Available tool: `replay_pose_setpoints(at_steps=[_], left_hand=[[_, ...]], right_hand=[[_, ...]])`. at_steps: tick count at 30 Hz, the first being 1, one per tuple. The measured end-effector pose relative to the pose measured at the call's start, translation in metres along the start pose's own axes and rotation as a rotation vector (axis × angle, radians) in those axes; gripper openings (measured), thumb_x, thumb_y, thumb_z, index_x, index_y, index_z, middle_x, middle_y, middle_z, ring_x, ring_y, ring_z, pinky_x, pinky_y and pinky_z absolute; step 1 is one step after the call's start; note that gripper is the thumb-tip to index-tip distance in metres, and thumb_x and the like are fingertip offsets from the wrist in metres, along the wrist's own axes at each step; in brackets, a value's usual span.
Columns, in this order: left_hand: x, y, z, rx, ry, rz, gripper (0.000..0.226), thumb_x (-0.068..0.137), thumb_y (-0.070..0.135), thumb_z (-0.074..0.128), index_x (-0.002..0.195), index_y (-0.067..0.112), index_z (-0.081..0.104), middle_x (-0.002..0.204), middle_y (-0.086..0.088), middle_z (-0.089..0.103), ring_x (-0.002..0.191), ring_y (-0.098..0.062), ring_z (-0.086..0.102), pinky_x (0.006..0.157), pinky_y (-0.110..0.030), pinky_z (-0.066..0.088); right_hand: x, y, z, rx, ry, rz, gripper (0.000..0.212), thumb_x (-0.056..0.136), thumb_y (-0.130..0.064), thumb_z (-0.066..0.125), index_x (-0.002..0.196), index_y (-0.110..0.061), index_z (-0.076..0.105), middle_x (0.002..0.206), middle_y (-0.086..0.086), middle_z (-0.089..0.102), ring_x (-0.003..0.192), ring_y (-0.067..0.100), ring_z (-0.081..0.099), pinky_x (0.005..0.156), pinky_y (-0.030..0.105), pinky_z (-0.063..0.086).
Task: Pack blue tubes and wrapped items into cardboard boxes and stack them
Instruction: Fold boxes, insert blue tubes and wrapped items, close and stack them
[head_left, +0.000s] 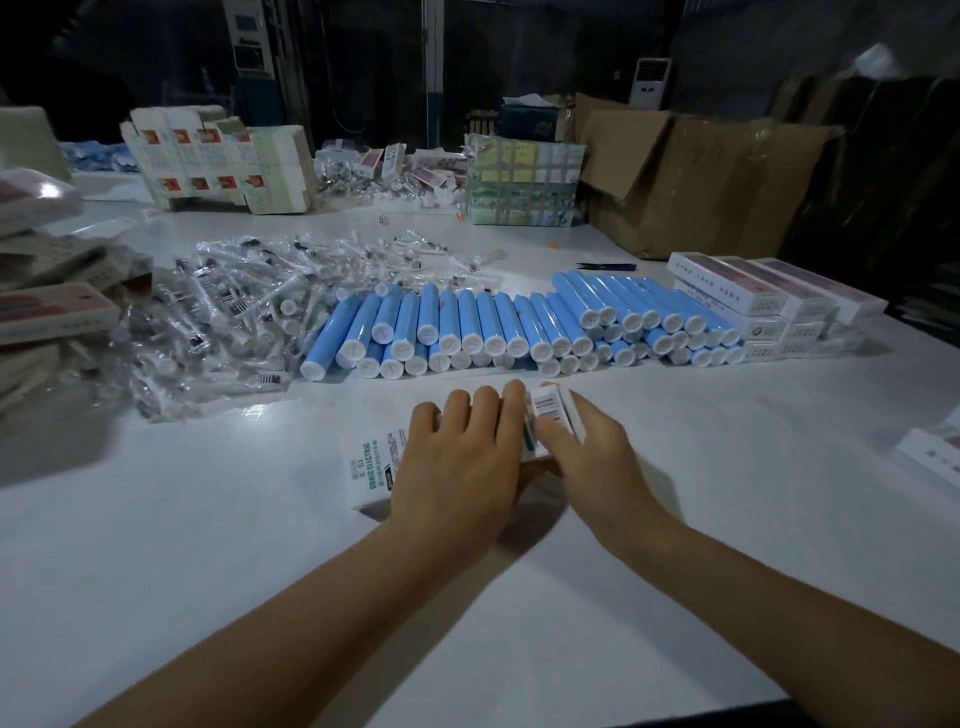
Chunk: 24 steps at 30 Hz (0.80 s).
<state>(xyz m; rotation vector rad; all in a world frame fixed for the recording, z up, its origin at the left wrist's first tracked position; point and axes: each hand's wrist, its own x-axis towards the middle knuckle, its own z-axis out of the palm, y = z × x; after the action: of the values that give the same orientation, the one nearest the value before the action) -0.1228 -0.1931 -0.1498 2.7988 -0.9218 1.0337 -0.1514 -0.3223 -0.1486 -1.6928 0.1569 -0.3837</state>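
Blue tubes (519, 325) with white caps lie stacked in a long row across the white table (208, 545), caps toward the camera. Just in front of the row, a small white box (371, 470) printed with teal lettering lies flat under both hands. On that box the left hand (457, 462) rests palm down, fingers straight and spread, pressing rather than gripping. At the box's right end the right hand (597, 447) pinches the barcoded end flap (553, 413), thumb on the near side and fingers curled behind it. Left of the tube row spreads a loose heap of clear-wrapped items (218, 317), touching the tubes' left end. Right of the row, touching it, sits a stack of packed white boxes (769, 301). Behind the tubes a purple-handled cutter (608, 267) lies on the table, and farther back stand flat printed cartons (218, 161) and a large brown cardboard box (691, 176)
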Motion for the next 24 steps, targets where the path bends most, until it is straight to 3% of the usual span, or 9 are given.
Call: replay_pose_setpoints(at_steps=[3, 7, 9, 12, 17, 24], left_hand=[[-0.001, 0.002, -0.001, 0.020, 0.016, 0.010, 0.061, 0.080, 0.044, 0.064, 0.125, 0.003, 0.057, 0.096, -0.012, 0.064, 0.080, -0.028, 0.059, 0.068, -0.043, 0.049], [-0.001, 0.003, -0.002, 0.043, 0.025, 0.013, 0.063, 0.077, 0.044, 0.071, 0.124, 0.003, 0.058, 0.094, -0.012, 0.063, 0.078, -0.028, 0.059, 0.067, -0.043, 0.049], [-0.001, 0.002, -0.002, 0.048, 0.025, 0.015, 0.063, 0.079, 0.044, 0.070, 0.125, 0.003, 0.058, 0.095, -0.012, 0.064, 0.080, -0.029, 0.059, 0.067, -0.043, 0.048], [-0.002, 0.001, -0.001, 0.030, 0.035, 0.018, 0.062, 0.078, 0.041, 0.072, 0.126, 0.003, 0.058, 0.098, -0.013, 0.065, 0.082, -0.029, 0.060, 0.069, -0.043, 0.050], [-0.002, -0.001, 0.001, -0.019, 0.095, 0.013, 0.064, 0.080, 0.048, 0.068, 0.126, 0.005, 0.057, 0.100, -0.012, 0.065, 0.083, -0.028, 0.060, 0.071, -0.042, 0.050], [-0.003, -0.002, 0.005, -0.033, 0.137, 0.023, 0.065, 0.085, 0.053, 0.046, 0.126, 0.004, 0.057, 0.102, -0.012, 0.064, 0.084, -0.028, 0.060, 0.071, -0.042, 0.050]], right_hand=[[-0.007, 0.003, 0.005, -0.315, -0.004, -0.176, 0.037, 0.101, -0.019, 0.040, 0.137, -0.011, 0.044, 0.118, 0.001, 0.062, 0.105, 0.010, 0.060, 0.088, 0.021, 0.051], [-0.009, 0.001, 0.004, -0.301, -0.032, -0.145, 0.044, 0.101, -0.028, 0.038, 0.142, -0.011, 0.038, 0.130, 0.007, 0.058, 0.118, 0.018, 0.055, 0.102, 0.041, 0.044], [-0.008, -0.004, 0.001, -0.028, -0.053, -0.003, 0.042, 0.102, -0.027, 0.035, 0.139, -0.010, 0.043, 0.124, 0.013, 0.061, 0.113, 0.022, 0.059, 0.098, 0.044, 0.048], [-0.005, -0.006, -0.005, 0.324, -0.069, 0.145, 0.038, 0.103, -0.018, 0.033, 0.135, -0.006, 0.049, 0.110, 0.016, 0.067, 0.097, 0.021, 0.067, 0.081, 0.032, 0.057], [-0.004, -0.006, -0.008, 0.371, -0.077, 0.110, 0.033, 0.101, -0.015, 0.037, 0.129, -0.012, 0.052, 0.100, 0.009, 0.069, 0.088, 0.016, 0.069, 0.071, 0.026, 0.057], [-0.001, -0.003, -0.011, 0.324, -0.019, 0.108, 0.033, 0.101, -0.011, 0.036, 0.124, -0.013, 0.059, 0.101, 0.010, 0.070, 0.091, 0.020, 0.069, 0.068, 0.029, 0.057]])
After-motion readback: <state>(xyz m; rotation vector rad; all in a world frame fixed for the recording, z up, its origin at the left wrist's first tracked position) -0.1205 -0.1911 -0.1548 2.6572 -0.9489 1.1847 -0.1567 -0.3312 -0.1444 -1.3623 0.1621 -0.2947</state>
